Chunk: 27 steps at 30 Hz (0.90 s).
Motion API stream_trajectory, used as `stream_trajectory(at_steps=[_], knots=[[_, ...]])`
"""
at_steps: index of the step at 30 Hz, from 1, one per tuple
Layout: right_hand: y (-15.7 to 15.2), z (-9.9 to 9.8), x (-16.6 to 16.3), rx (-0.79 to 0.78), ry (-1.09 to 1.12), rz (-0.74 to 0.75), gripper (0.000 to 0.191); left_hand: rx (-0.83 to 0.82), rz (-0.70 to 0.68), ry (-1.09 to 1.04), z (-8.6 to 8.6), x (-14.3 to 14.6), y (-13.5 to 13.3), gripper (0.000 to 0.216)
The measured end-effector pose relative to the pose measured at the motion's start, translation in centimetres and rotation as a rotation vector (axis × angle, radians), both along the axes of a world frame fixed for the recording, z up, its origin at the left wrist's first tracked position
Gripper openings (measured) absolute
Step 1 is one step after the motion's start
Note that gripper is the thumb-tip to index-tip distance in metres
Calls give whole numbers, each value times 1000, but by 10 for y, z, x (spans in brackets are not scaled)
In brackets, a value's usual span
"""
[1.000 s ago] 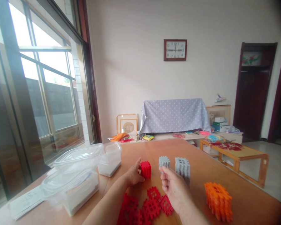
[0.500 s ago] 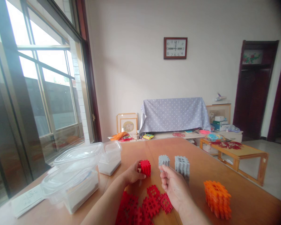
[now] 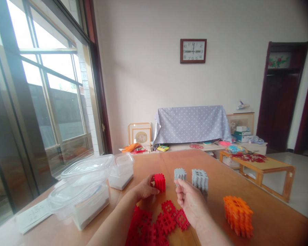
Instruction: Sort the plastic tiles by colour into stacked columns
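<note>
A small stack of red waffle blocks (image 3: 159, 182) stands upright on the wooden table. My left hand (image 3: 145, 188) is closed around its left side, thumb low at the front. My right hand (image 3: 188, 200) has its fingers curled and thumb pressed in, overlapping the lower part of a grey waffle-block stack (image 3: 180, 173). Whether it grips anything is hidden. A second grey stack (image 3: 200, 179) is just to the right, and an orange waffle-block stack (image 3: 238, 216) farther right. Loose red waffle blocks (image 3: 166, 222) lie in a heap between my forearms.
Clear plastic boxes (image 3: 92, 205) with lids stand at the table's left, beside a pile of white cards (image 3: 34, 215). A low wooden table (image 3: 279, 167) is off to the right. Beyond the table, a polka-dot cloth (image 3: 192, 124) covers something on a cabinet. A window is at left.
Both hands and the block stacks stay practically where they were. The camera view has shifted very slightly.
</note>
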State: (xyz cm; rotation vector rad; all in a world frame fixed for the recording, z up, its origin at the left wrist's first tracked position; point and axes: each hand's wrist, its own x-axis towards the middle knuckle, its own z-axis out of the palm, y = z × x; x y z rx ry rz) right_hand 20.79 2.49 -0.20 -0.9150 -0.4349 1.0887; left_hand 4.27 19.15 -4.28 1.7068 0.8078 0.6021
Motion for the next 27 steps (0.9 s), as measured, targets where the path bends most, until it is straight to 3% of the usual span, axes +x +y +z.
stream_trajectory(at_steps=[4,11,15,20,27], knots=[[0,-2,0,-7,-10,16,33,59,107,60,8,-12,-6,95],[-1,-5,-6,0,-185,52,36,163,199,72,36,-41,-37,67],[-2,-10,-12,-18,-235,94,37,175,243,47,52,-71,-81,54],[-3,-15,-22,-40,-333,144,37,151,373,23,65,-121,-147,53],[-6,-18,-30,-71,-496,169,35,275,618,46,58,-183,-220,56]])
